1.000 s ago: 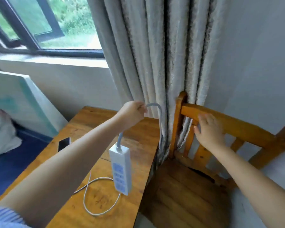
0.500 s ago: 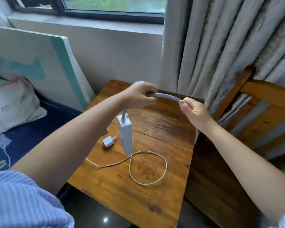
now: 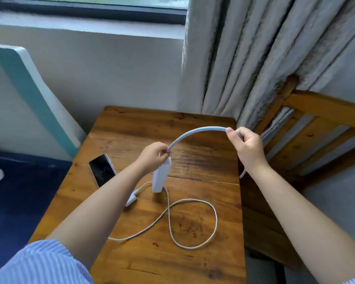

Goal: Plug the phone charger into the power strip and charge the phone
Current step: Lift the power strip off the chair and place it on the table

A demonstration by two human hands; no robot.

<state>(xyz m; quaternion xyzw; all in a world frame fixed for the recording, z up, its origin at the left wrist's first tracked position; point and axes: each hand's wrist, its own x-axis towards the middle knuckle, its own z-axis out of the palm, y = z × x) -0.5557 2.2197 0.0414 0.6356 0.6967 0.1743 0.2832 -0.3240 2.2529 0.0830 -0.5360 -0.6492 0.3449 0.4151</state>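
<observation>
- The left hand (image 3: 153, 155) is closed around the thick grey power strip cord (image 3: 195, 131) at the point where the cord enters the power strip (image 3: 161, 177).
- The power strip hangs below the left hand, tilted, with its lower end touching or just above the wooden table (image 3: 203, 273); contact cannot be confirmed from this angle. Its socket face is turned away and is not visible.
- The right hand (image 3: 247, 147) is closed in a fist around the same cord, farther along. Between the two hands the cord forms a raised arch.
- Past the right hand, the cord drops behind the wrist; only a short pale section shows at the table's right edge, and the rest is hidden.
- The charger plug (image 3: 131, 199) lies on the table below the left forearm, partly covered by the arm; its prongs cannot be made out.
- The thin white charging cable (image 3: 213, 214) runs from the plug, loops across the table between the two forearms, and one end passes under the left arm.
- The phone (image 3: 102, 170) lies flat, screen dark, to the left of the left hand; its near corner is hidden by the forearm.
- A wooden chair (image 3: 316, 107) stands to the right of the right hand, its back partly covered by the curtain (image 3: 244, 58).
- A striped sleeve (image 3: 39, 265) is cut off at the bottom edge.
</observation>
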